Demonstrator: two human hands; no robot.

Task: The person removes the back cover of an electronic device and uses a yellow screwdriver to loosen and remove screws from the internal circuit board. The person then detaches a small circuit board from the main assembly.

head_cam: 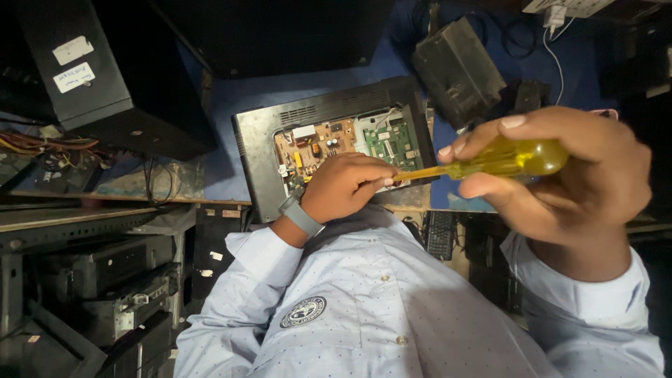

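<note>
The right hand [574, 182] clenches a yellow-handled screwdriver [504, 159] at three o'clock, shaft levelled toward the left hand [346, 187]; left fingers pinch its tip, steadying it over the opened monitor [262, 147] at centre on the counter [231, 98].

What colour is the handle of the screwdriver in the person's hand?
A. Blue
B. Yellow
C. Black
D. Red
B: the right hand grips a screwdriver with a see-through yellow handle, and the left hand touches near its tip over the open black device with its circuit boards showing.
</note>
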